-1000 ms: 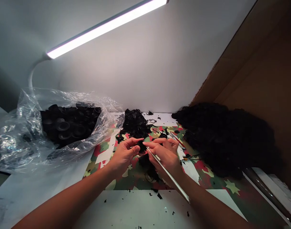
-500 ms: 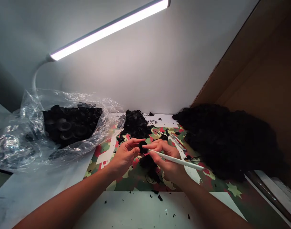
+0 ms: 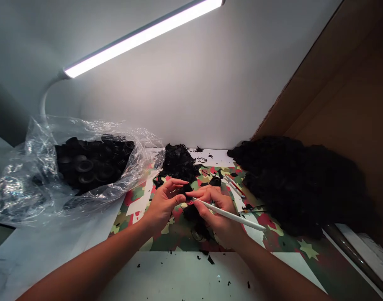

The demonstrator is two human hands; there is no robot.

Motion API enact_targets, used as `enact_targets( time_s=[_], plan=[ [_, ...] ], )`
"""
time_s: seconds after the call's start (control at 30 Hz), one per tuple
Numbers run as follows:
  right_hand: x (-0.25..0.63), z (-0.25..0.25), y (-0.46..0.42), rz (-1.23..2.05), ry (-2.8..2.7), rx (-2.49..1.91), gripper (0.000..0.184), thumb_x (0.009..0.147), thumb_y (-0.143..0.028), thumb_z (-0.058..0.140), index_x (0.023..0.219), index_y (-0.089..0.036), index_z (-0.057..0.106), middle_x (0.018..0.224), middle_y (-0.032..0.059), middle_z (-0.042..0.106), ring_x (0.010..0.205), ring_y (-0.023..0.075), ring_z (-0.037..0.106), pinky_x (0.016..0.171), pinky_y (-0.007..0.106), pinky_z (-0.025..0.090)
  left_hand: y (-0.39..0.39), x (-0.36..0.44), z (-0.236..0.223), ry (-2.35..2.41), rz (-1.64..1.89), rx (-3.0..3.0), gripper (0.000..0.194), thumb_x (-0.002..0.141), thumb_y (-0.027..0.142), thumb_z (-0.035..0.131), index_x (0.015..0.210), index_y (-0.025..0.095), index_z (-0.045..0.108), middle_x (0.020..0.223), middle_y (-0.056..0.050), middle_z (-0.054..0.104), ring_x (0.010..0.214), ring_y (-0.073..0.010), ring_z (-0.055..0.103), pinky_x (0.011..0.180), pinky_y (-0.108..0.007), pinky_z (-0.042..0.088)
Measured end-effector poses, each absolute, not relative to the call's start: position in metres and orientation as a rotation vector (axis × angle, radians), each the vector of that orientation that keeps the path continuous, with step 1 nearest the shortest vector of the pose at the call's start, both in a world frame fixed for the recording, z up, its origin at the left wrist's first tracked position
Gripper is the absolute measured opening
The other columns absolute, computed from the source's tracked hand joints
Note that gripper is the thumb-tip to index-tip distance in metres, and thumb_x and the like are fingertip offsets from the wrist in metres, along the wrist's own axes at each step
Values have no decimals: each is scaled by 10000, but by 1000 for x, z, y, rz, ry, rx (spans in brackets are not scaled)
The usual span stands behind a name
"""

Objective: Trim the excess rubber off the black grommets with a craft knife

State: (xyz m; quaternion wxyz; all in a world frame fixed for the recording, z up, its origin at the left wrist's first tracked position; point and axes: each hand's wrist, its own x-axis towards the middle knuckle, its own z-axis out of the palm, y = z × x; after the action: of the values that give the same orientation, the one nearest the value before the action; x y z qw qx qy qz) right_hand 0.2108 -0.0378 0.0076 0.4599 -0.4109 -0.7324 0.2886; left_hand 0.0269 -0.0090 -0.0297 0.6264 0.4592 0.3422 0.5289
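My left hand (image 3: 160,205) pinches a small round black rubber part (image 3: 187,189) between thumb and fingers, above the middle of the camouflage-patterned sheet. My right hand (image 3: 224,221) is closed around a slim, white-handled, pen-shaped tool (image 3: 238,218). Its tip points at the black part, but what kind of tip it has is too small to make out. The right fingertips touch or nearly touch the part's right side. Below the hands lie black scraps (image 3: 191,213) and thin trimmed rings (image 3: 201,232).
A clear plastic bag (image 3: 28,184) of black ribbed rubber parts (image 3: 84,165) lies left. A heap of black scraps (image 3: 178,161) sits behind my hands. At right are a large black pile (image 3: 298,184), a cardboard panel (image 3: 345,92) and thin tools (image 3: 235,187). A lamp (image 3: 147,37) hangs above.
Both hands have shifted slightly up and left with the black part. The tool's rear end has swung down a little, and its angle is steeper.
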Motion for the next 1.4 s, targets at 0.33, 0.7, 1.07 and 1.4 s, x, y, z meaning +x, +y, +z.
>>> enact_targets(
  time_s=[0.33,0.7,1.07,1.4],
  plan=[
    [225,-11,-8,43,-2268,-913,182,956,-142,541,829,-232,634,899,24,696,835,179,597,846,370,396,-1,19,-22,737,1365,952,461,764,400,808,1160,215,659,942,-36,699,750,-140,657,738,-257,538],
    [299,-11,39,9,-2097,-2119,192,881,-163,652,1070,-189,640,1145,134,663,1029,291,640,783,342,428,-17,27,-3,578,1253,942,549,580,352,936,1067,196,738,895,-69,755,741,-180,715,660,-241,538],
    [318,-29,51,278,-2016,-2212,116,862,-118,622,961,-175,637,862,89,701,790,226,679,660,276,431,-18,27,-6,516,1187,908,515,632,353,912,1087,184,741,909,-89,765,764,-206,740,734,-296,582],
    [251,31,-12,365,-1835,-1411,410,1004,-373,413,1310,-187,612,1026,85,701,865,219,654,743,319,519,-11,28,-14,693,1241,835,483,624,224,918,1076,197,752,992,-45,758,844,-185,740,838,-274,558]
  ],
)
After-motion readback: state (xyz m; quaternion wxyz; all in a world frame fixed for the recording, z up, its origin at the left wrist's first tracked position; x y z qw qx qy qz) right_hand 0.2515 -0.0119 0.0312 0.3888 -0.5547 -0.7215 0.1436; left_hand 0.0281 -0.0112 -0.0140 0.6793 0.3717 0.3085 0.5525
